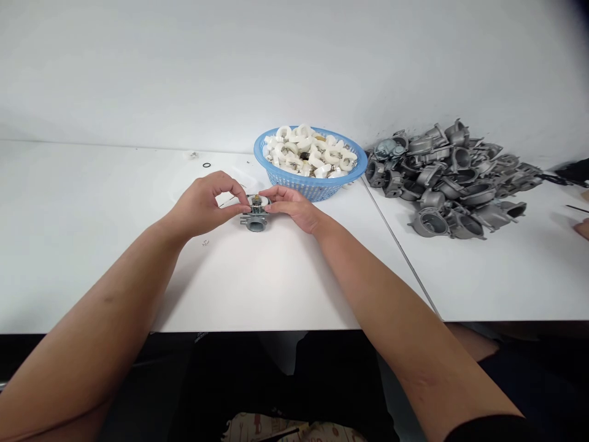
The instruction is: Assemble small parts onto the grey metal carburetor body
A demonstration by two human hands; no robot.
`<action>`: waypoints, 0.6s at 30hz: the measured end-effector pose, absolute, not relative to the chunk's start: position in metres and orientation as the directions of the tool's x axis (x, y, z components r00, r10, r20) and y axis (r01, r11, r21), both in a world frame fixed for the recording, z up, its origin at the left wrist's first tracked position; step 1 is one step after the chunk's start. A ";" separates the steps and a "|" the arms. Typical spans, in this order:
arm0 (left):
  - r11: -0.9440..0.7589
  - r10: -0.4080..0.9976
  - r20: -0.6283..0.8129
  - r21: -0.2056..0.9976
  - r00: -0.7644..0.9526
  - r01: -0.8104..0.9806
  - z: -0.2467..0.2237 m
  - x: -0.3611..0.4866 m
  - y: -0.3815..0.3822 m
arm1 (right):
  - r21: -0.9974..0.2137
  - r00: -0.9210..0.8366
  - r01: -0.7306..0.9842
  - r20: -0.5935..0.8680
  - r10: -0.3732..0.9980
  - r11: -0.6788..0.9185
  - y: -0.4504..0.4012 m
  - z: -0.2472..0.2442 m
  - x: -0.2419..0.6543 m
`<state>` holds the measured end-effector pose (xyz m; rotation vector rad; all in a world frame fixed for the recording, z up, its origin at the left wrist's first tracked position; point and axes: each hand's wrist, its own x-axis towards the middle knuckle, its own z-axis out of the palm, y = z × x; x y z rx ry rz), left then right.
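Pinching from two sides, the left hand (200,202) and the right hand (292,205) meet over a small die-cast carburetor body (255,224), which sits on the white tabletop (253,288) between them. The left thumb and forefinger close on it with the other fingers curled, and the right fingers lie almost flat and press in from the other side. A round white plastic piece (264,199) sits on top of the body, partly hidden by the fingertips. I think the metal body feels heavy for its size, stiff and a little slippery, so the thick cast barrel at the bottom seems the safest place to take hold. The white piece is probably light and could be more fragile.

Close to the hands lie a tiny metal bit (205,242) and a black O-ring (207,165). Farther on stands a blue plastic basket (313,187) full of white plastic parts (304,150). Beyond a seam in the tabletop, a heap of grey cast carburetor bodies (448,184) is piled up. At the far right edge, another person's hand (582,229) shows near a thin dark rod (577,209).
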<state>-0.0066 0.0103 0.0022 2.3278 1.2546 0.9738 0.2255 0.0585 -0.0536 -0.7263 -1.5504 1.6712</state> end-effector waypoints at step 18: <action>-0.579 0.808 0.459 0.503 0.369 0.642 0.007 0.003 0.004 | -0.992 -0.575 -0.123 0.063 0.815 -0.010 0.058 -0.054 0.227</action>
